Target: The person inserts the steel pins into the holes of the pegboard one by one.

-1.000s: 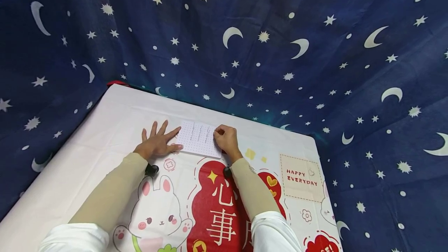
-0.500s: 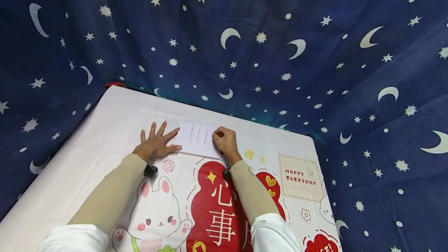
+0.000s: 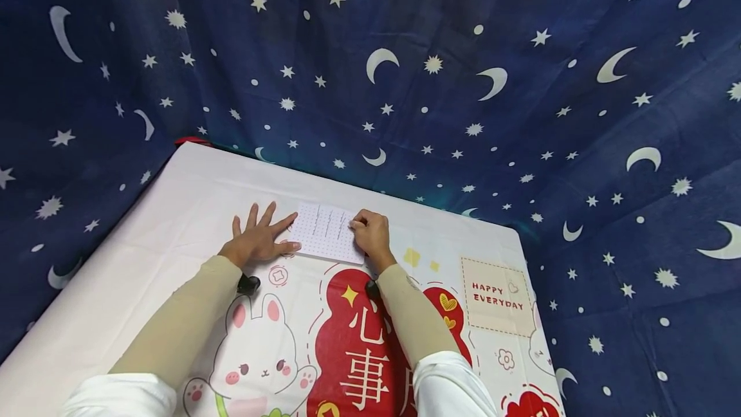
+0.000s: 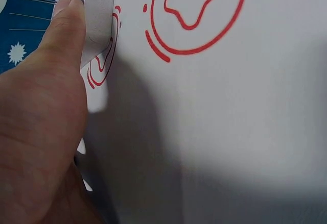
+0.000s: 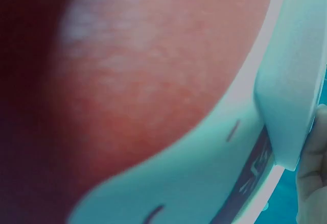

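A white block-like board [image 3: 312, 247] dotted with small holes lies on the table. Thin metal needles [image 3: 328, 222] stand in it in rows; in the left wrist view several needles [image 4: 31, 16] stick out past the thumb. My left hand [image 3: 256, 241] lies with fingers spread, its index finger and thumb touching the board's left edge. Over the board's right part, my right hand [image 3: 373, 234] has thumb and forefinger pinched beside the rightmost row, on what looks like a thin needle, mostly hidden. The right wrist view shows mainly blurred skin and the board's side [image 5: 292, 86].
A white tablecloth [image 3: 191, 192] printed with a rabbit, red shapes and lettering covers the table. Behind and to the sides hangs a dark blue curtain [image 3: 324, 114] with moons and stars. Dark wrist cameras sit under both wrists.
My right hand's fingertips have shifted very slightly left over the board. The left hand stays against the board's left edge. The head view has moved a little.
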The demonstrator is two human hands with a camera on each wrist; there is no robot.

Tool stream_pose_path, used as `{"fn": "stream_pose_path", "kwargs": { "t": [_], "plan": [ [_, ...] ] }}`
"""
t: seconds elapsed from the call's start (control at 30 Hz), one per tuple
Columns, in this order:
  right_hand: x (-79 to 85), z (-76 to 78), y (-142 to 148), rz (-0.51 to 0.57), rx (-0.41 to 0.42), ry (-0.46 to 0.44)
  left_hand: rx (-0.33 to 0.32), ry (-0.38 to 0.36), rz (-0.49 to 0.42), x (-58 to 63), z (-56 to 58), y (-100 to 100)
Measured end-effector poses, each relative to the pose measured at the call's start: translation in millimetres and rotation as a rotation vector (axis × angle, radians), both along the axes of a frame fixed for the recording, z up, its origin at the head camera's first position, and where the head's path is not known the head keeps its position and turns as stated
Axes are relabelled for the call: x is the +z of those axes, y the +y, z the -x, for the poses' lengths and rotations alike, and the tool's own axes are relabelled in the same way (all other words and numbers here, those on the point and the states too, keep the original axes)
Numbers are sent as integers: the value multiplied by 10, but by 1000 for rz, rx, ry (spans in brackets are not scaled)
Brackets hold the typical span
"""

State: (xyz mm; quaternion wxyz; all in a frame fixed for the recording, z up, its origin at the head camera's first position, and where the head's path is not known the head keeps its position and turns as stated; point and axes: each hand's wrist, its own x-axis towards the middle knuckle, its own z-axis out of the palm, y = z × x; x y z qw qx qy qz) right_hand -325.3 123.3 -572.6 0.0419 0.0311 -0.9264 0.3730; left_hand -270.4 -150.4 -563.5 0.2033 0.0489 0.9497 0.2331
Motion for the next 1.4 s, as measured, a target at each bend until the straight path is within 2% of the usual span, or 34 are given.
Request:
{"fn": "stream_pose_path", "kwargs": {
  "t": [0.17, 0.4, 0.73, 0.93, 1.1, 1.27, 1.4],
  "plan": [
    [28, 2, -17, 2, 4, 9, -2, 7, -3, 33, -9, -1],
    [-37, -28, 8, 66, -18, -71, -4, -14, 4, 23, -21, -4],
    [-63, -96, 51, 189, 2, -30, -1, -9, -11, 9, -28, -8],
    [-81, -166, 62, 252, -34, 31, 2, -3, -9, -7, -24, -17],
    [-33, -229, 55, 281, -67, 2, 1, 1, -4, -29, -5, -31],
    [-16, -248, 43, 306, -13, -6, 0, 5, -1, -27, 6, -23],
    [-17, -263, 1, 274, 14, 7, -3, 8, -9, -13, -2, -4]
  ]
}}
